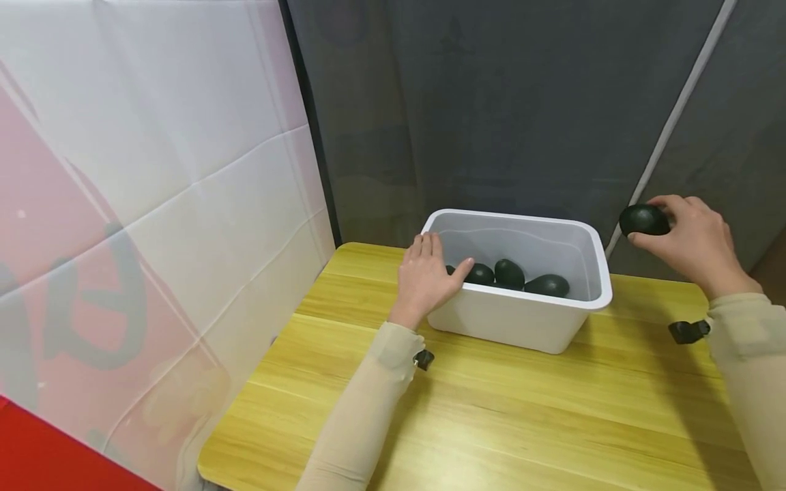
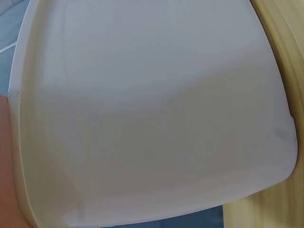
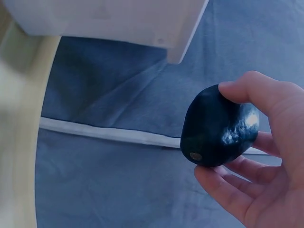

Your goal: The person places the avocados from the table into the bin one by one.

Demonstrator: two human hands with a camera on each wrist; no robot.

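Right hand is raised off the right end of the white rectangular plastic tub, above the far right part of the yellow wood-grain bench. Its fingers and thumb are curled around a dark green, glossy avocado, grasping it. In the right wrist view the avocado sits between the upper finger and the fingers beneath; a small pale stem scar shows at its lower end. The fruit is in the air, clear of the tub and outside its rim.

Left hand is at the tub's near-left corner. The fingers lie fairly straight along the left end of the rim, and the thumb reaches over the near rim into the tub. The hand touches the tub; the fingers are relaxed, not clenched. The left wrist view is filled by the tub's white outer wall, with a strip of bench at the right edge.

Inside the tub: three dark green avocados lie on the floor in a row along the near wall; part of a further dark one shows beside the thumb. The tub stands on the far half of the bench.

Backdrop: a grey fabric curtain behind, and a white and pink panel to the left.
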